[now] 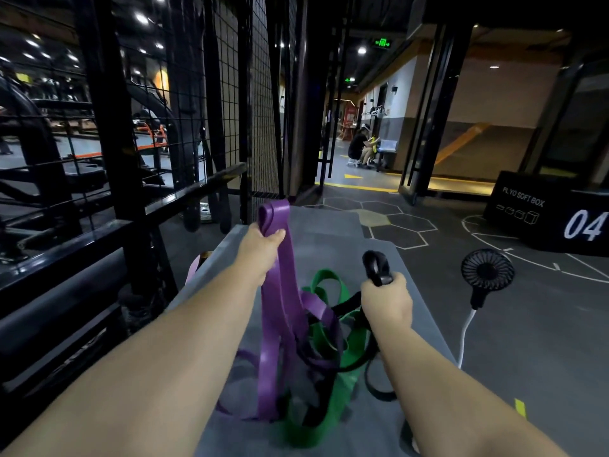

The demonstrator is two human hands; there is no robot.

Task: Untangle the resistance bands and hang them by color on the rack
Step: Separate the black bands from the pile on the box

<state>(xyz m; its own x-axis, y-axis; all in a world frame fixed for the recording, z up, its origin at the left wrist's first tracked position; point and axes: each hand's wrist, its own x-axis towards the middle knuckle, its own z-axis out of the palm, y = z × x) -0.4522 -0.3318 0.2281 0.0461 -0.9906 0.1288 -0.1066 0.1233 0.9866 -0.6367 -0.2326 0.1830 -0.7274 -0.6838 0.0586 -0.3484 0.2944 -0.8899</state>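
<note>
My left hand [260, 249] grips the folded top of a purple band [280, 311] and holds it up above a grey table [333, 232]. The purple band hangs down into a tangled pile of bands on the table. My right hand [387, 296] grips a loop of a black band [375, 263], raised a little over the pile. A green band [333, 285] lies woven through the purple and black ones. A black wire-mesh rack [230, 103] stands behind and to the left of the table.
A small black fan [487, 270] with a white cable stands on the floor to the right of the table. A black soft box [557, 216] marked 04 sits at the far right. A person sits far down the corridor [361, 146]. Black gym frames fill the left side.
</note>
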